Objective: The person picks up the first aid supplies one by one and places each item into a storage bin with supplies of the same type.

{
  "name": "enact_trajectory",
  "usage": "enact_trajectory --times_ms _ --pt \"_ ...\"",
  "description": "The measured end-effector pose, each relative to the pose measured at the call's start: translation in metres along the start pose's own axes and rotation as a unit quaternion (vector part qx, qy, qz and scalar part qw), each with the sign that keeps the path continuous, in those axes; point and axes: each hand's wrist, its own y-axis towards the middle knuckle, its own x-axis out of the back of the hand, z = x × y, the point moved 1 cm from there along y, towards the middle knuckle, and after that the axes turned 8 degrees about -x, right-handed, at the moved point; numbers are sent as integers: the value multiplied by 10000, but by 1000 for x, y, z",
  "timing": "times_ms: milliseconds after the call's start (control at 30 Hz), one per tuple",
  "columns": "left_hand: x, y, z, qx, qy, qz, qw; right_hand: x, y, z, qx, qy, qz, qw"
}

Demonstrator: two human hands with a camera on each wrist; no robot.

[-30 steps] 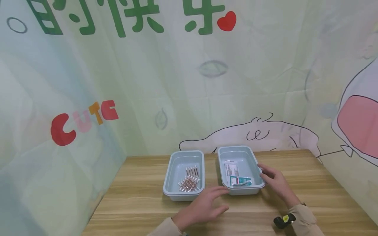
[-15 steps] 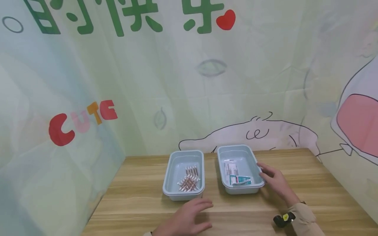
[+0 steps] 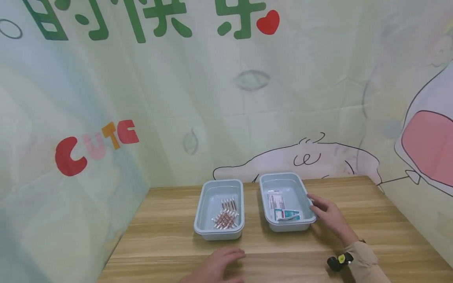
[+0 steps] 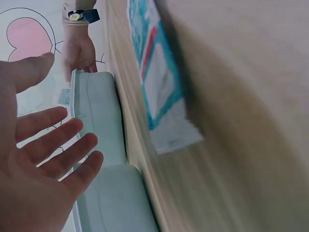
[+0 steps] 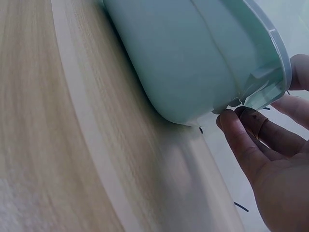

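My left hand [image 3: 217, 267] is low at the front of the table, fingers spread and holding nothing. In the left wrist view, a teal-and-white packet [image 4: 161, 82] lies on the table beside this hand. My right hand [image 3: 332, 218] holds the right edge of the right-hand pale blue tray [image 3: 293, 226], thumb at the rim and fingers [image 5: 236, 133] against the outer wall. In that tray are a white printed packet [image 3: 276, 201] and a teal-and-white packet [image 3: 287, 214]. The left-hand pale blue tray [image 3: 219, 236] contains several cotton swabs [image 3: 225, 219], some bundled crosswise.
Both trays stand side by side on the wooden table [image 3: 159, 232], with a narrow gap between them. Behind the table hangs a printed cloth backdrop [image 3: 177, 98]. A small black device [image 3: 339, 261] is strapped at the right wrist.
My left hand has drawn back from between the trays, moving left and toward the table's front. The right hand stays at its tray. The head view has shifted slightly.
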Motion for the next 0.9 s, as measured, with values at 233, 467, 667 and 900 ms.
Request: enact_trajectory --times_ms 233,467,667,900 --pt "2 -11 3 -337 43 53 9994 -1 1 -1 50 1 -8 10000" --pt "4 -21 9 -760 215 -131 9968 -1 2 -1 -26 -2 19 10000" --pt "5 -28 10 -671 326 -176 9971 -1 1 0 -59 -8 40 10000" --pt "3 -33 10 -335 -96 -77 9994 0 0 1 -118 -58 81 9999"
